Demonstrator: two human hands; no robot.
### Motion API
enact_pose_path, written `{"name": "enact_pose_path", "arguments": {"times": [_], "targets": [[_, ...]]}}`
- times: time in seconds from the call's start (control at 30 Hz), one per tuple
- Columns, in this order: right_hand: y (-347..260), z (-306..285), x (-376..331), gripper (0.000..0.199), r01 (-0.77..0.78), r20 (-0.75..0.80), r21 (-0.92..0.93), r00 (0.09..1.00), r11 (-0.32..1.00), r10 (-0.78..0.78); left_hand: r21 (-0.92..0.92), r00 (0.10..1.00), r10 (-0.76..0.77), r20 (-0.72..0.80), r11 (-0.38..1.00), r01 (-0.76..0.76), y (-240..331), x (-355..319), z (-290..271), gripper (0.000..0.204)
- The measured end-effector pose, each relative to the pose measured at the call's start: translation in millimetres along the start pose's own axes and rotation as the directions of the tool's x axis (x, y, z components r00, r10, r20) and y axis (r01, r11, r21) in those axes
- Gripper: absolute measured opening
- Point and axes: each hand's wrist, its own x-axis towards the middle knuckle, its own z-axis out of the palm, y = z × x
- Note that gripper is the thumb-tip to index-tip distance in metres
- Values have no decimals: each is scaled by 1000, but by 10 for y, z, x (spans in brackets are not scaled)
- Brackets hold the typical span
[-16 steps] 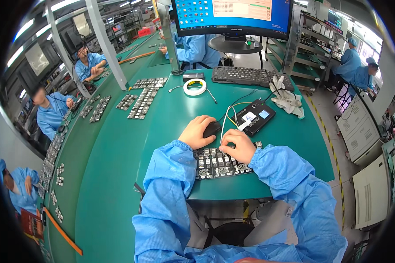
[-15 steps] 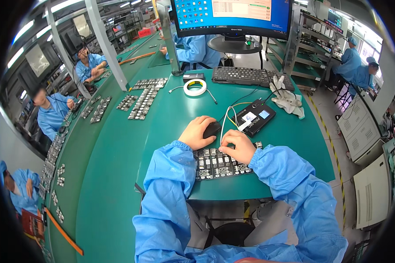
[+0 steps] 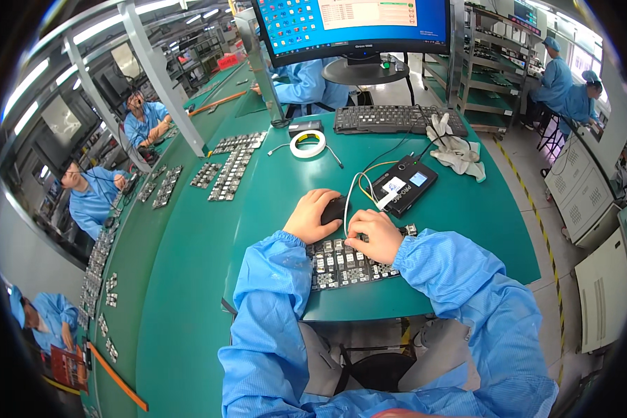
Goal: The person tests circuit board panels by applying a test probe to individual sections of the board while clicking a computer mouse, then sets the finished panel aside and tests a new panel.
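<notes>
From the head view, my left hand (image 3: 312,216) lies cupped over one black mouse (image 3: 333,209), fingers curled down around it. My right hand (image 3: 375,235) rests on one panel of small circuit boards (image 3: 341,263) at the near edge of the green tabletop (image 3: 258,209), fingers bent and pressing onto the boards; whether they pinch anything I cannot tell. Just beyond sits one black box-shaped device (image 3: 404,185) with wires, then one tape roll (image 3: 308,144), one keyboard (image 3: 397,119), one monitor (image 3: 352,28). Nothing has shifted since half a second ago.
</notes>
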Motion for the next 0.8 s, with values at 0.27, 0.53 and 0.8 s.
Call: {"name": "enact_pose_path", "arguments": {"times": [0.27, 0.53, 0.8], "targets": [[161, 50, 17, 15, 34, 100, 17, 994, 999, -36, 8, 1000, 7, -22, 1000, -7, -11, -26, 59, 61], [123, 45, -1, 18, -38, 133, 24, 991, 999, 35, -29, 998, -57, 14, 998, 57, 29, -44, 57, 69], [114, 42, 2, 18, -29, 121, 4, 992, 1000, 28, -11, 999, -46, -1, 999, 46, 22, -24, 68, 68]]}}
